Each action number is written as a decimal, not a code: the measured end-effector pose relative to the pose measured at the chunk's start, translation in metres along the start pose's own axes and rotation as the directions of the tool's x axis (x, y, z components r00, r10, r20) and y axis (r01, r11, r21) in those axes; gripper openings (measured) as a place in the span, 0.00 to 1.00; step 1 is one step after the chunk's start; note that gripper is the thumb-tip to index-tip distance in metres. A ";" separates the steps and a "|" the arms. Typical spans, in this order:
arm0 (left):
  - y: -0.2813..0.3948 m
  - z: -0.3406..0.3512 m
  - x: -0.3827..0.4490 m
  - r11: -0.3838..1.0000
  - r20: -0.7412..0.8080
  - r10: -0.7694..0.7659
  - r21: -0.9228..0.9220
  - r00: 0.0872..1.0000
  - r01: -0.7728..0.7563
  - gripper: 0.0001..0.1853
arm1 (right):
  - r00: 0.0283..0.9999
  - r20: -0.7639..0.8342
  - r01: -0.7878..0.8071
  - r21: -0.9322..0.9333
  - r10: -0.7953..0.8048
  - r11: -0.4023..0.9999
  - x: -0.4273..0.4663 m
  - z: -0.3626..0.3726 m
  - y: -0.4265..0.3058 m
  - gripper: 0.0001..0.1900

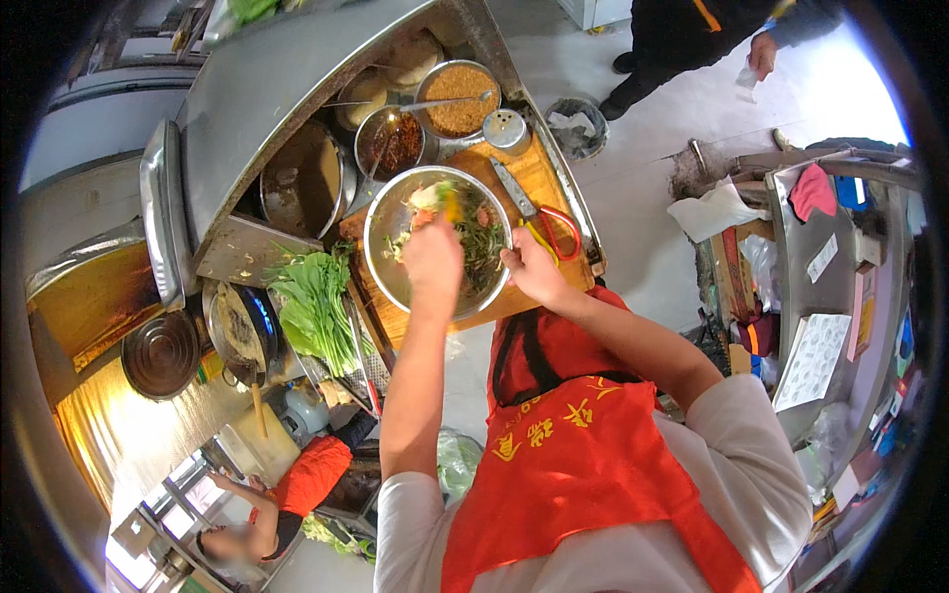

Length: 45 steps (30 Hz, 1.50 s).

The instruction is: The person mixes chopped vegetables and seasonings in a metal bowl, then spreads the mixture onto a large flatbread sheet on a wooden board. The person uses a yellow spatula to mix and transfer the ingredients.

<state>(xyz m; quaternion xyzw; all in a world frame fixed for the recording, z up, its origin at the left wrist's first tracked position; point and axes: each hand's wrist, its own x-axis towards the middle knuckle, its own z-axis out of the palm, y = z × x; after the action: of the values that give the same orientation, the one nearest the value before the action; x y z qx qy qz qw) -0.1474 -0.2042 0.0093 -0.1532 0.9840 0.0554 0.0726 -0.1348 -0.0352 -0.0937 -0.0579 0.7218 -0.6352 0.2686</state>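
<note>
A round stainless steel bowl (376, 261) sits on a wooden cutting board (474, 166), with dark green shredded vegetables (482, 237) and paler pieces inside. My left hand (434, 256) reaches into it, fingers curled around part of the mixed vegetables; motion blurs the yellow and green bits at its fingertips. At the bowl's near right rim, my right hand (530, 267) grips the edge, thumb on top. Just beyond that hand lie kitchen scissors (523, 194) with red and yellow handles, partly covered by the bowl and hand.
Behind the bowl stand a pot of chili oil (393, 141), a bowl of brown crumbs (461, 93), a shaker (506, 131) and a large pot (304, 178). Leafy greens (319, 304) lie left, beside a wok (237, 326) over blue flame. Two other people (315, 474) stand farther off.
</note>
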 end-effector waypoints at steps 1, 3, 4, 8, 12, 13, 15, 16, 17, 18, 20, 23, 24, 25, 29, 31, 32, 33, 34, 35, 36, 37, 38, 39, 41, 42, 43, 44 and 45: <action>-0.011 -0.003 0.012 0.977 0.184 -0.208 0.076 0.961 0.197 0.09 | 1.000 -0.012 -0.003 -0.007 0.003 1.000 0.003 -0.001 -0.002 0.09; -0.037 -0.005 -0.012 0.980 0.063 -0.194 0.064 0.979 0.190 0.12 | 0.999 -0.043 -0.024 -0.012 0.024 1.000 -0.001 -0.002 -0.004 0.10; -0.041 -0.012 -0.029 0.974 0.173 -0.227 0.027 0.959 0.225 0.15 | 0.999 -0.053 -0.006 -0.010 0.006 1.000 0.000 -0.002 -0.004 0.10; 0.004 0.011 -0.053 0.997 0.132 -0.037 -0.065 0.991 0.046 0.11 | 0.997 -0.038 -0.069 -0.018 0.068 0.997 -0.004 0.005 -0.007 0.10; -0.040 0.012 -0.010 0.981 0.089 -0.194 0.040 0.977 0.191 0.11 | 0.994 0.022 -0.110 0.077 0.108 0.991 -0.012 0.000 -0.007 0.10; -0.037 -0.021 -0.012 0.979 0.066 -0.204 0.025 0.977 0.203 0.11 | 0.997 -0.011 -0.075 0.074 0.076 0.994 -0.007 -0.001 0.002 0.09; -0.077 -0.020 -0.039 0.952 -0.061 -0.254 0.162 0.965 0.260 0.11 | 0.984 0.050 -0.174 0.127 0.169 0.976 -0.004 -0.006 -0.024 0.09; -0.082 -0.006 -0.046 0.954 0.023 -0.249 0.182 0.968 0.240 0.10 | 0.987 0.060 -0.154 0.108 0.148 0.982 -0.004 -0.007 -0.026 0.09; -0.083 0.009 -0.054 0.955 0.107 -0.243 0.198 0.964 0.218 0.10 | 0.989 0.070 -0.133 0.090 0.127 0.987 -0.005 -0.007 -0.025 0.09; -0.075 0.028 -0.062 0.938 0.249 -0.183 0.334 0.951 0.093 0.11 | 0.997 0.035 -0.069 0.052 0.067 0.996 -0.002 -0.004 -0.013 0.09; -0.010 0.011 -0.072 0.998 0.059 -0.016 0.063 0.998 0.012 0.12 | 0.988 0.061 -0.149 0.119 0.143 0.982 -0.002 -0.006 -0.030 0.08; 0.023 0.007 -0.049 1.000 0.144 0.009 -0.007 0.990 -0.008 0.10 | 0.999 0.017 -0.050 0.144 0.048 0.988 -0.001 -0.005 -0.025 0.07; 0.013 0.003 -0.030 0.987 0.066 0.002 0.158 0.998 -0.013 0.09 | 0.999 -0.031 0.031 0.154 -0.026 0.988 -0.002 -0.002 -0.015 0.07; -0.002 -0.005 -0.017 0.985 0.153 -0.161 0.085 0.975 0.150 0.10 | 0.999 -0.007 -0.031 0.168 0.032 0.985 -0.004 -0.003 -0.016 0.07; -0.042 -0.003 -0.069 0.991 0.146 -0.134 0.036 0.980 0.131 0.11 | 0.994 0.014 -0.113 0.175 0.112 0.978 -0.002 -0.004 -0.030 0.08; -0.030 0.009 -0.083 0.996 0.160 -0.086 -0.012 0.983 0.089 0.11 | 0.994 0.023 -0.109 0.125 0.107 0.986 -0.005 -0.003 -0.024 0.09; -0.011 0.024 -0.081 0.996 0.117 -0.069 -0.042 0.991 0.075 0.11 | 0.999 -0.032 -0.021 0.035 0.022 0.999 -0.002 0.001 -0.008 0.10; -0.001 0.034 -0.077 0.995 0.068 -0.069 -0.074 0.995 0.074 0.12 | 0.997 0.007 -0.072 0.066 0.072 0.995 -0.003 -0.001 -0.013 0.10; 0.000 0.035 -0.056 0.992 0.056 -0.120 -0.029 0.991 0.121 0.12 | 0.993 0.042 -0.118 0.090 0.114 0.989 -0.002 -0.007 -0.026 0.10; 0.001 0.033 -0.035 0.985 0.043 -0.173 0.019 0.984 0.172 0.12 | 0.984 0.081 -0.166 0.114 0.157 0.979 -0.004 -0.009 -0.034 0.10; -0.012 0.023 -0.027 0.977 0.053 -0.212 -0.006 0.976 0.213 0.12 | 0.983 0.100 -0.173 0.176 0.157 0.969 -0.004 -0.010 -0.035 0.09; -0.025 0.013 -0.021 0.965 0.062 -0.259 -0.030 0.964 0.261 0.12 | 0.980 0.114 -0.184 0.189 0.164 0.965 -0.006 -0.012 -0.034 0.09; -0.043 0.009 -0.031 0.963 0.073 -0.267 -0.001 0.961 0.268 0.12 | 0.978 0.122 -0.193 0.207 0.171 0.959 -0.006 -0.013 -0.032 0.09; -0.054 0.005 -0.049 0.961 0.078 -0.277 0.032 0.958 0.275 0.13 | 0.976 0.133 -0.198 0.230 0.171 0.953 -0.002 -0.014 -0.031 0.09; -0.049 -0.005 -0.089 0.973 0.151 -0.208 -0.070 0.966 0.221 0.13 | 0.974 0.136 -0.208 0.232 0.180 0.950 0.000 -0.014 -0.025 0.10; -0.038 0.002 -0.093 0.987 0.119 -0.117 -0.093 0.986 0.128 0.13 | 0.975 0.140 -0.200 0.236 0.170 0.951 -0.002 -0.012 -0.023 0.10; -0.015 0.013 -0.096 0.993 0.078 -0.035 -0.109 0.996 0.044 0.13 | 0.976 0.153 -0.187 0.239 0.154 0.953 -0.002 -0.011 -0.022 0.10; 0.005 0.020 -0.100 0.993 0.036 0.040 -0.115 0.999 -0.036 0.14 | 0.976 0.140 -0.196 0.212 0.169 0.957 -0.001 -0.010 -0.019 0.09; 0.012 0.030 -0.087 0.999 0.128 -0.042 0.005 0.991 0.041 0.15 | 0.973 0.156 -0.201 0.229 0.168 0.952 -0.002 -0.009 -0.022 0.09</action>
<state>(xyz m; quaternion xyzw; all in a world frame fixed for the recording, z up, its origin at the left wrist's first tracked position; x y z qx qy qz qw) -0.0653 -0.1634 -0.0052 -0.1698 0.9740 0.0624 0.1367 -0.1431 -0.0307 -0.0719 0.0006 0.6208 -0.6856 0.3802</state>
